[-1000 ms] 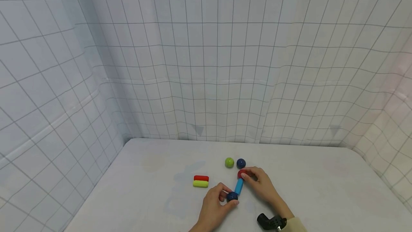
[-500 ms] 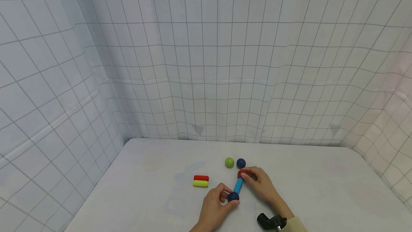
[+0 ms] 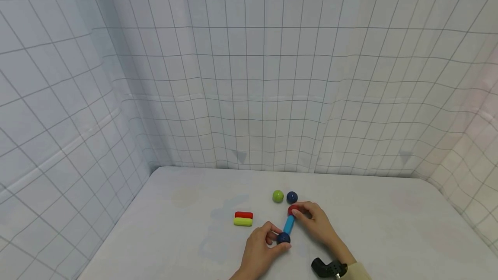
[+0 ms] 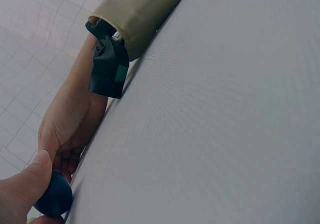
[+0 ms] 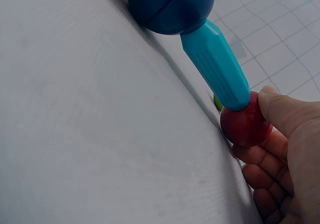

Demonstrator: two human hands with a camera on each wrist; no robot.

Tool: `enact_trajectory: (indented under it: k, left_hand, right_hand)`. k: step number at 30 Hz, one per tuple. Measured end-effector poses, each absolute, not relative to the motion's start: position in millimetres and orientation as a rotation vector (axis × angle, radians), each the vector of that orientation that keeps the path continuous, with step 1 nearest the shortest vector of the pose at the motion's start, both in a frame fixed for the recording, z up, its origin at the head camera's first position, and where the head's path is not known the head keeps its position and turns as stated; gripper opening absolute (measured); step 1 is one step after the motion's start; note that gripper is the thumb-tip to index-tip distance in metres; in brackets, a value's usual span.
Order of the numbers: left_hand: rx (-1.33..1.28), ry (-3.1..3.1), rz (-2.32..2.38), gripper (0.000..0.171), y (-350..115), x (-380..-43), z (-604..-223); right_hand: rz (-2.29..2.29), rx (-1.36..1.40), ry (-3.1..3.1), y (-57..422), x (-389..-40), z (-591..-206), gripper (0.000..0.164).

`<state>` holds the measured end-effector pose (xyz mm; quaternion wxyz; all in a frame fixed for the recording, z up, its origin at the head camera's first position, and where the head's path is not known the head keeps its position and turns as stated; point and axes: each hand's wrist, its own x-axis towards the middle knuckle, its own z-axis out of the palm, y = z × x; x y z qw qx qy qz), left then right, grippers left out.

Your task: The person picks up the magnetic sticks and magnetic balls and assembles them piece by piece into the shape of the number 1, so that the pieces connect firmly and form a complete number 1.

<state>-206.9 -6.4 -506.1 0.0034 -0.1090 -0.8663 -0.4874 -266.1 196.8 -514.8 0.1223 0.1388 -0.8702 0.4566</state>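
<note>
My left hand (image 3: pixel 259 247) pinches a dark blue ball (image 3: pixel 283 238) between thumb and fingers, low over the table. My right hand (image 3: pixel 316 224) grips a red ball (image 5: pixel 245 124) with thumb and curled fingers. Between the two balls runs a light blue ribbed rod (image 5: pixel 217 63). In the right wrist view one rod end meets the red ball and the other meets the dark blue ball. The left wrist view shows the thumb (image 4: pixel 32 184) lying along the dark blue ball; the rod is hidden there.
Behind the red ball lie a green ball (image 3: pixel 278 196) and a second dark blue ball (image 3: pixel 292 197). To the left, a red rod (image 3: pixel 244 214) and a yellow rod (image 3: pixel 243 222) lie side by side on the white table (image 3: pixel 175 228). Grid-patterned curtains (image 3: pixel 256 98) surround the table.
The left hand with the dark blue ball has shifted slightly right, and the ball now sits in line with the light blue rod's near end. The right hand holds nearly the same place.
</note>
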Motion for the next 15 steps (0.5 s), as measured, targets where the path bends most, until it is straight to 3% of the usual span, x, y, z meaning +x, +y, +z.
enact_trajectory:
  k: [15]
  left_hand:
    - [-0.342,-2.718,-1.569,0.035,-6.1,-207.2,-505.3]
  right_hand:
    - [1.34,0.39,-2.578,198.7,-266.0,-515.4,0.019]
